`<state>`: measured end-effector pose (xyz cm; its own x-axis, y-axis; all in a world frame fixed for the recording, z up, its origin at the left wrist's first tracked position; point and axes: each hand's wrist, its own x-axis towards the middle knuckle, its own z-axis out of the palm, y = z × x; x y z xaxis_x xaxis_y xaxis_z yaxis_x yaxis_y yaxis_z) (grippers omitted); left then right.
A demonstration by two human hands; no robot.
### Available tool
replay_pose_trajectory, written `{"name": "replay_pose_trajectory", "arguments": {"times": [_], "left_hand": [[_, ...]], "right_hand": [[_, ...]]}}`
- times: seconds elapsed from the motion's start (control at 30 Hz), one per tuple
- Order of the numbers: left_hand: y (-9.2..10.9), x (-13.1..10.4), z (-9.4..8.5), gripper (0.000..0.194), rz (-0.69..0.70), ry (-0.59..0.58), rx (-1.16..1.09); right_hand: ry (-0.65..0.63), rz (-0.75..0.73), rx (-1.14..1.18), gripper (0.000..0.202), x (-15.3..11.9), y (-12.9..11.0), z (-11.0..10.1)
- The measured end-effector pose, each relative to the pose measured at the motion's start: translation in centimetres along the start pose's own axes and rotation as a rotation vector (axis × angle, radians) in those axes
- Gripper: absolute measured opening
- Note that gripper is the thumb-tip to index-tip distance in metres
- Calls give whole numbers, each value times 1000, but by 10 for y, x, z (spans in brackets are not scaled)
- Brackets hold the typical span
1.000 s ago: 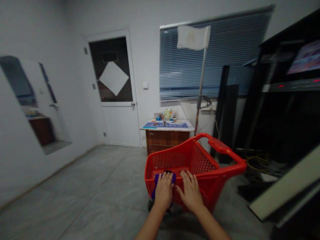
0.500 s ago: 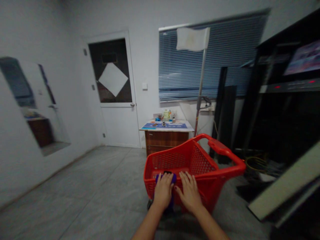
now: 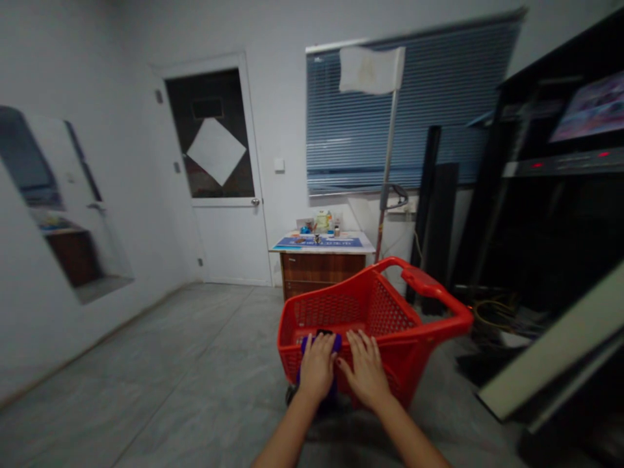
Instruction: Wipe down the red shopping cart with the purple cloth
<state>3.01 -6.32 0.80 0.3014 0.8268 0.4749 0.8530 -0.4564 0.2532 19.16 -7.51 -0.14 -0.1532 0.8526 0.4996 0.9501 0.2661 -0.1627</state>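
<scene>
Red cart (image 3: 390, 318) — both hands on its near rim.

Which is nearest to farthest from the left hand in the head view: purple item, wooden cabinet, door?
1. Purple item: under the left hand, on the red cart rim.
2. Wooden cabinet: beyond the cart, below the window blind.
3. Door: back wall, far left.

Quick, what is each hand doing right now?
Left hand: palm down on a purple thing at the red cart rim; grip unclear.
Right hand: fingers spread on the rim, holding nothing.
</scene>
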Motion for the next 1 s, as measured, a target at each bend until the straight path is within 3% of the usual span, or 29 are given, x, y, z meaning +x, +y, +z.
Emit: {"name": "replay_pose_trajectory", "arguments": {"times": [0.17, 0.27, 0.4, 0.53, 0.67, 0.87, 1.0], "left_hand": [[-14, -7, -3, 47, -26, 47, 20], [-7, -4, 0, 45, -70, 58, 13], [6, 3, 4, 44, -7, 16, -18], [-2, 0, 4, 46, 22, 33, -11], [-12, -6, 6, 45, -37, 78, -1], [5, 5, 7, 45, -22, 27, -73], [-2, 3, 2, 46, 26, 13, -82]], "right_hand": [[-22, 14, 1, 71, 0, -2, -3], [-26, 28, 0, 71, 1, -5, -2], [-19, 28, -4, 68, 2, -5, -3], [-27, 20, -6, 70, 0, -4, -5], [-26, 15, -2, 71, 1, -5, -4], [-13, 23, 5, 68, 1, -5, -2], [-12, 15, 2, 69, 0, -3, -1]]}}
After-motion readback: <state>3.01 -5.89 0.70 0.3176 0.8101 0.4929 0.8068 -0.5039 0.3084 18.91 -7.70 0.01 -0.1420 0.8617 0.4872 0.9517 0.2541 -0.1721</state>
